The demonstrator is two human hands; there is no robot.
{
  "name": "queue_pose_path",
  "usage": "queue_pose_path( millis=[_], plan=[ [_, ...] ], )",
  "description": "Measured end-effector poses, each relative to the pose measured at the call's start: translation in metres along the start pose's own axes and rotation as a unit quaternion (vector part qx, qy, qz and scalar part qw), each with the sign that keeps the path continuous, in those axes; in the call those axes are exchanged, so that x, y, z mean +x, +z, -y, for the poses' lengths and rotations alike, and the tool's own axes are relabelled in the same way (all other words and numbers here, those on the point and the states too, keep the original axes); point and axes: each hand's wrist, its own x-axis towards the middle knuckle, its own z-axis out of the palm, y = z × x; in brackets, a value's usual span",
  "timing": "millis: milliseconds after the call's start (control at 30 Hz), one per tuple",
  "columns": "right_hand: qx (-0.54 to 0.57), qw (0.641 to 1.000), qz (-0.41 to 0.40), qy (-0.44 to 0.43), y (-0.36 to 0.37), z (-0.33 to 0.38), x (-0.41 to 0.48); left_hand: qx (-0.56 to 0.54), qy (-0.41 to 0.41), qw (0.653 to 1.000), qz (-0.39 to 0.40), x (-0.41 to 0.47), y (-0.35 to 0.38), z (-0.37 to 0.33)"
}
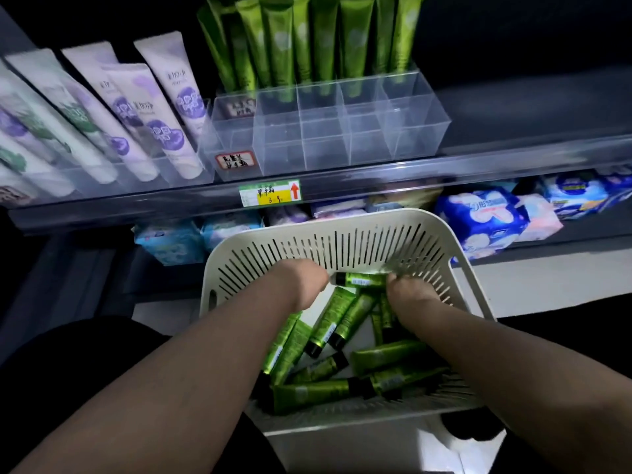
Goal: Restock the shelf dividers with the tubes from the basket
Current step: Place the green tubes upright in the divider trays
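**Step in hand:** picking stock from the basket, which sits below the shelf, in front of the person.

- The left grip reaches down at the basket's far wall, knuckles up. It is just beside the black cap of a green tube that lies crosswise there. Its fingers fold under out of sight, so I cannot tell whether it holds anything.
- The right grip is closed over the other end of that tube, with more stock under the palm.
- The loose tubes lie heaped every way on the basket floor, none yet lifted clear.

**Next move, as judged:** raise the tube out, turn it cap down, and stand it in one of the clear dividers on the shelf above.

- The rear cells hold upright green stock. The front cells look vacant, so they are the likely target.
- The cells are narrow and their walls transparent, so the drop probably calls for a careful line-up from above.

**Hidden or hard to make out:**

- At far left the pale tubes are blurred and cut off by the frame.
- The handwritten price tag cannot be read.
- The backs of both hands mask the fingers, and how many tubes the right grip gathers is unclear.
- The tops of the green stock run out of frame.
- At right, the packs below the shelf are partly hidden behind its rail.
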Motion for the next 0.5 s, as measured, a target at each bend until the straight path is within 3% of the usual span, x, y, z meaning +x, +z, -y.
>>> queue_pose_path(
  millis=[100, 200, 333, 500],
  plan=[
    [0.109, 0.994, -0.006, 0.028, -0.019, -0.005, -0.003, -0.012, 0.001, 1.0, -0.016, 0.002, -0.005, 0.0],
    [0.201, 0.979, -0.038, -0.004, -0.048, -0.016, -0.019, -0.008, -0.004, 1.0, -0.03, 0.004, -0.003, -0.003],
    [0.197, 0.967, -0.136, -0.088, -0.079, -0.035, -0.059, -0.045, -0.001, 0.997, -0.065, 0.012, 0.0, -0.014],
    [0.148, 0.973, -0.139, -0.107, -0.106, -0.06, -0.086, -0.147, 0.005, 0.986, -0.078, 0.034, 0.008, -0.048]
  ],
)
